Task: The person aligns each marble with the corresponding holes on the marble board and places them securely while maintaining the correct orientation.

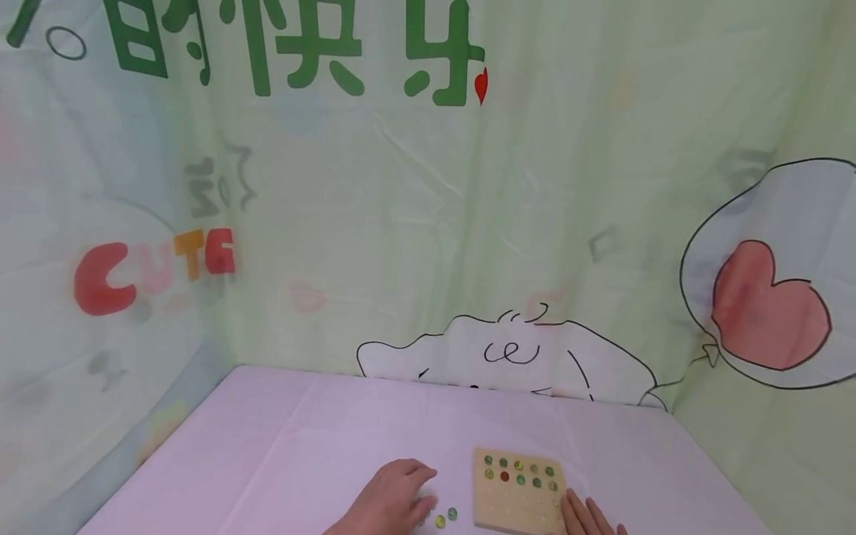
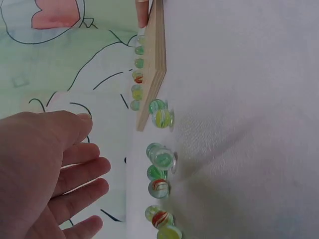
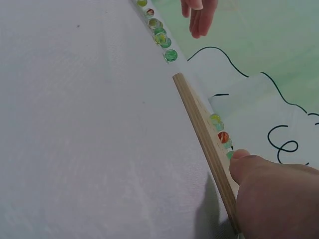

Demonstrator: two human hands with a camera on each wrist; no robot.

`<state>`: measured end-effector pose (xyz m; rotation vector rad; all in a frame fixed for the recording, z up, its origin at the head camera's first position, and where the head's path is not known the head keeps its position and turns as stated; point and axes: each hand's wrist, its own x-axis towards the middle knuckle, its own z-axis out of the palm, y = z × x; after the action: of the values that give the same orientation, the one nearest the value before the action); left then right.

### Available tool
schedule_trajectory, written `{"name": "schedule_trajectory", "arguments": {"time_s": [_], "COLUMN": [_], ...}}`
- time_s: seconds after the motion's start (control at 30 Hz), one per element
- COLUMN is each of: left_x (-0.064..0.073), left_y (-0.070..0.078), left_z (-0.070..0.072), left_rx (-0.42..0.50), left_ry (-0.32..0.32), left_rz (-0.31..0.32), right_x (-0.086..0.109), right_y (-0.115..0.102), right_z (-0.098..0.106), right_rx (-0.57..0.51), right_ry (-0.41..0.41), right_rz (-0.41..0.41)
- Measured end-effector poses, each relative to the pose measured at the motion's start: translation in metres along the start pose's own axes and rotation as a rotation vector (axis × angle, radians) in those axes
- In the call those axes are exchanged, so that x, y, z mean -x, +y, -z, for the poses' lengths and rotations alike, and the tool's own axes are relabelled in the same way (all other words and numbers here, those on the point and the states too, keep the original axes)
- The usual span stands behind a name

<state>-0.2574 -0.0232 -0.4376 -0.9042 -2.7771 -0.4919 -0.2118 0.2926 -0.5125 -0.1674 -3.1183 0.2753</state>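
A pale wooden board (image 1: 508, 501) lies on the table with two rows of glass marbles (image 1: 520, 480) in its far part; the hollows of the nearer rows look bare. My left hand (image 1: 391, 498) hovers left of the board, fingers loosely bent and apart from the thumb, nothing between them. Loose marbles lie beneath and beside it, among them a yellow-green marble (image 2: 162, 118) and a red-swirled marble (image 2: 159, 188). At the board's right edge, my right hand (image 1: 588, 516) rests with straight fingers. In the right wrist view its thumb (image 3: 244, 162) lies by the seated marbles.
A pale cloth covers the table (image 1: 321, 416). Behind it hangs a printed curtain (image 1: 414, 223) with drawings and lettering. In the right wrist view, the loose marbles (image 3: 171, 55) form a line past the board's far end.
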Motion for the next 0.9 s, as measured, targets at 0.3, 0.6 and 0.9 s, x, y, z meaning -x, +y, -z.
{"name": "schedule_trajectory", "arguments": {"time_s": [0.3,0.6,0.9], "left_x": [-0.01,-0.02,-0.021], "left_y": [0.015,0.023,0.022], "left_z": [-0.006,-0.024,-0.033], "left_rx": [0.109,0.199,0.339], "left_ry": [-0.035,-0.071,-0.032], "left_rz": [0.027,0.037,0.026], "right_x": [-0.018,-0.019,-0.014], "right_y": [0.017,0.021,0.014], "right_z": [-0.028,-0.03,-0.011], "right_rx": [-0.051,-0.095,-0.141], "right_ry": [0.068,0.009,-0.046], "right_rz": [0.007,-0.033,-0.05]}}
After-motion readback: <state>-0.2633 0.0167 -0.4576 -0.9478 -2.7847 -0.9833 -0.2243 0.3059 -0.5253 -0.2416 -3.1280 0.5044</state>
